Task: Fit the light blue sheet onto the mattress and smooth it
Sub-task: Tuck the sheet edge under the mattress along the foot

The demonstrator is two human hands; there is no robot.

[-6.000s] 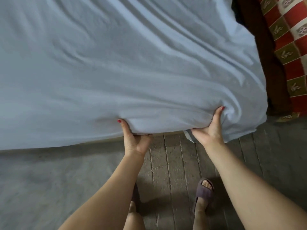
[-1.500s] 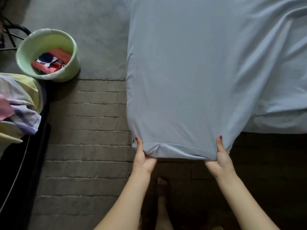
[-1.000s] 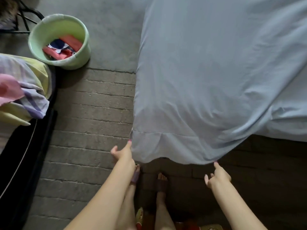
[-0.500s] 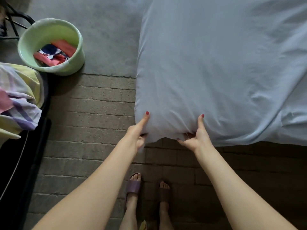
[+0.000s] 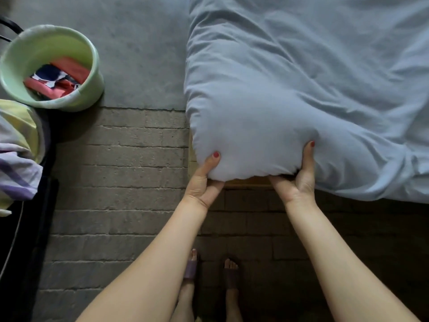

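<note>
Both hands point(image 5: 253, 182) now grip the light blue sheet point(image 5: 290, 89) wrapped over the mattress corner (thumbs on top).

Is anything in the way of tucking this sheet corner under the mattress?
Nothing visible. Left hand and right hand already grip the light blue sheet at the corner; the green bucket stands well aside.

**Where things are lying around the bed corner**

The sheet point(image 5: 290, 89) is covering the mattress corner at the upper right. The left hand point(image 5: 204, 180) and the right hand point(image 5: 299, 180) are gripping its near edge side by side, thumbs lying on top, fingers going under. A bucket point(image 5: 92, 89) is standing on the floor point(image 5: 120, 173) well to the left, with cloths point(image 5: 58, 80) lying inside. Bedding point(image 5: 18, 145) is lying just before the bucket. Two feet point(image 5: 209, 275) are standing below the hands.
</note>
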